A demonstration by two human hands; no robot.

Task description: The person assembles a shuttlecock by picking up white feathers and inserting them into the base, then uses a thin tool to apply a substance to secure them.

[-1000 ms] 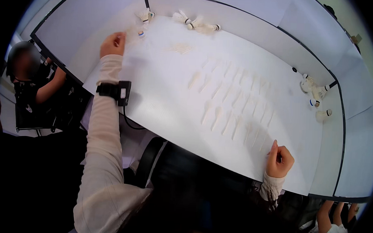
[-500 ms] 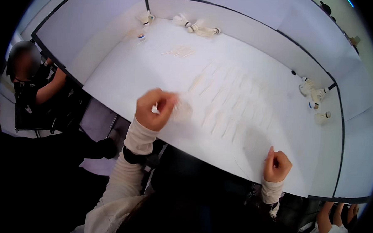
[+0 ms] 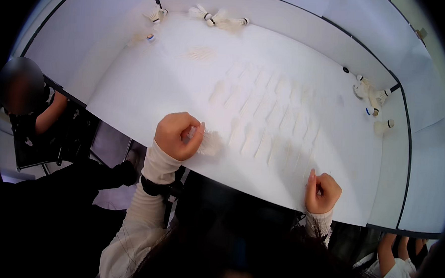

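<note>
My left hand (image 3: 175, 136) is closed at the table's front edge, its fingers curled around a bunch of white feathers (image 3: 210, 143). The feathers' frayed ends fan out to the right of the fingers; the rest is hidden in the hand. My right hand (image 3: 324, 192), near the front right, has thumb and fingers pinched together. A faint pale feather lies just beyond its fingertips; whether the fingers grip it is too indistinct to tell. Single white feathers (image 3: 248, 104) lie in spaced rows across the middle of the white table (image 3: 150, 91), between and beyond the hands.
Shuttlecocks (image 3: 211, 22) lie along the back wall, with more shuttlecocks (image 3: 378, 96) at the right wall. A small loose pile of feathers (image 3: 199, 53) is farther back left, near a cork base (image 3: 150, 37). Low panels enclose the table. Another person (image 3: 35, 106) sits at the left.
The view has shifted slightly. My left hand has lowered toward the front edge with the feathers and now holds steadier. My right hand stays pinched near the front right.
</note>
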